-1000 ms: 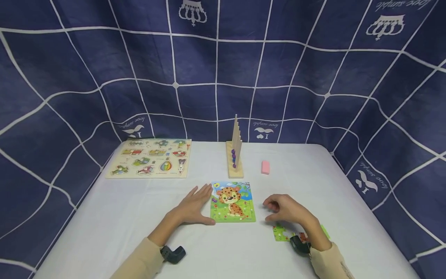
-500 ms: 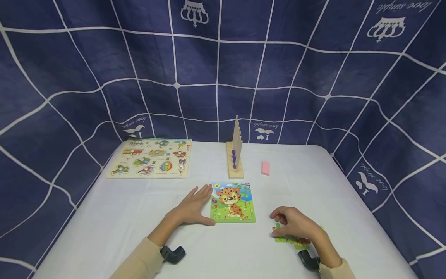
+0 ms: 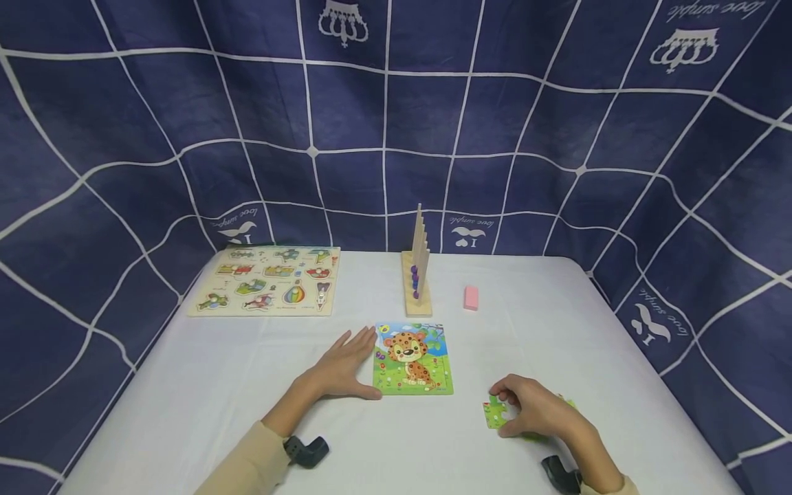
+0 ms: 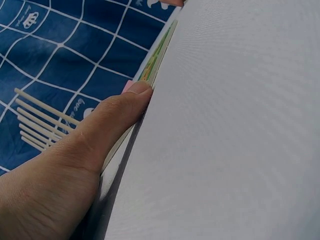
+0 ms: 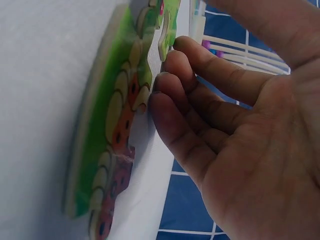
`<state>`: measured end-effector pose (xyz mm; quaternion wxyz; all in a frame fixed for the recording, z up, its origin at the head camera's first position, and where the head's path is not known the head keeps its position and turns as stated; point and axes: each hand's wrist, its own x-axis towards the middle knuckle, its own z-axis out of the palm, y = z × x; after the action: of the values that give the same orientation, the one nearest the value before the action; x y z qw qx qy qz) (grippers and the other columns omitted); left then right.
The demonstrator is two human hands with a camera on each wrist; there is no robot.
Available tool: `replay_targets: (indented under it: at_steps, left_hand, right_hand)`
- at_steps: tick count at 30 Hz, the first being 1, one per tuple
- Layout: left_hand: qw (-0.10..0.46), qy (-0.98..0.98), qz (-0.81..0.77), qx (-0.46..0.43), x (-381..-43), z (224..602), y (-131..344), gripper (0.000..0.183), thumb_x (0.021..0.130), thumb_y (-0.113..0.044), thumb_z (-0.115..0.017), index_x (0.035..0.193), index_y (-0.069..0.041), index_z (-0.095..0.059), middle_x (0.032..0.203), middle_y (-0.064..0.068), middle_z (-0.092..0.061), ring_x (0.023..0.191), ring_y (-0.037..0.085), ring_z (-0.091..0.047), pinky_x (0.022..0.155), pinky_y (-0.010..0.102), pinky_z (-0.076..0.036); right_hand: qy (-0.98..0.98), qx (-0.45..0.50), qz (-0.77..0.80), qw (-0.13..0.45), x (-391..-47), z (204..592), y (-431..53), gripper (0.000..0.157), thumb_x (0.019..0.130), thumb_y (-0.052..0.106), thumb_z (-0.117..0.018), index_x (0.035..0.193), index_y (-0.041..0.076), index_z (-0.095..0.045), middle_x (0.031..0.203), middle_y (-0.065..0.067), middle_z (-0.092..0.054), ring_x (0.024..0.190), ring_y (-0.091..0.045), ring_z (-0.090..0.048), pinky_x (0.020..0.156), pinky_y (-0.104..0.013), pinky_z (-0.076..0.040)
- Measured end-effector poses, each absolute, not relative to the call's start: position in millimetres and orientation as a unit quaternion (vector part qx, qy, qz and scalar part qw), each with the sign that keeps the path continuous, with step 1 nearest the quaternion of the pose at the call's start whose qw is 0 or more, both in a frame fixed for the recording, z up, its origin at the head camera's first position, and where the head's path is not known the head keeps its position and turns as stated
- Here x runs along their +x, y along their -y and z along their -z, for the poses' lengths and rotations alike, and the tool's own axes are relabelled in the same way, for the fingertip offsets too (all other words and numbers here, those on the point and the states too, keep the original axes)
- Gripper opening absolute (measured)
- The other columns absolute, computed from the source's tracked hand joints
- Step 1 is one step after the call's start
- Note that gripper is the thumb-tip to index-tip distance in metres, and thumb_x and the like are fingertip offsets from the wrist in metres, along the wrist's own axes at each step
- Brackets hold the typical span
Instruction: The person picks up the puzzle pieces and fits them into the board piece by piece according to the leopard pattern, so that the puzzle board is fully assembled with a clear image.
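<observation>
A square leopard jigsaw puzzle [image 3: 411, 361] lies flat on the white table. My left hand [image 3: 343, 371] rests spread at its left side, the thumb along the near left corner; in the left wrist view that thumb [image 4: 117, 112] lies at the board's edge. Nearer the front right, my right hand [image 3: 541, 409] has thumb and index finger at opposite edges of a green puzzle piece [image 3: 493, 414]. In the right wrist view, the index fingertip meets this piece [image 5: 167, 35]. Below the curled fingers lie orange-and-green spotted pieces [image 5: 117, 125], mostly hidden by the hand in the head view.
A wooden peg puzzle board with vehicles [image 3: 269, 282] lies at the back left. Behind the leopard puzzle stands a wooden peg stand [image 3: 419, 275] with purple and blue beads. To its right is a pink block [image 3: 471, 298]. A blue curtain [image 3: 396, 124] hangs behind the table.
My right hand has moved down and to the right, from beside the leopard puzzle to the loose pieces, its thumb and index closing around the green piece. The left hand has stayed put.
</observation>
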<state>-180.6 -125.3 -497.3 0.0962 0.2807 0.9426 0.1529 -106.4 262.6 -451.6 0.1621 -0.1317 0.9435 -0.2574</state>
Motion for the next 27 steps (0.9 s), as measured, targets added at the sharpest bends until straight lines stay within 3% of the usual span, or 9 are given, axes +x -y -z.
replay_targets:
  at_steps: [6, 27]
  left_hand:
    - [0.093, -0.943, -0.149, 0.281, -180.6, 498.4, 126.0, 0.129, 0.064, -0.087, -0.058, 0.155, -0.006, -0.018, 0.164, 0.005, -0.01, 0.154, 0.021, -0.009, 0.126, 0.047, -0.006]
    - [0.095, -0.942, -0.157, 0.279, -181.8, 500.1, 126.3, 0.129, 0.064, -0.087, -0.059, 0.155, -0.006, -0.018, 0.164, 0.005, -0.009, 0.154, 0.02, -0.009, 0.126, 0.047, -0.005]
  right_hand:
    - [-0.944, -0.127, 0.257, 0.163, -106.5, 451.4, -260.1, 0.058, 0.053, 0.019, -0.094, 0.104, 0.012, -0.067, 0.088, 0.007, -0.061, 0.08, -0.01, -0.052, 0.068, -0.02, -0.049]
    - [-0.942, -0.126, 0.269, 0.155, -104.7, 453.2, -258.9, 0.05, 0.056, 0.021, -0.092, 0.099, 0.012, -0.068, 0.082, 0.006, -0.058, 0.074, -0.009, -0.049, 0.062, -0.019, -0.044]
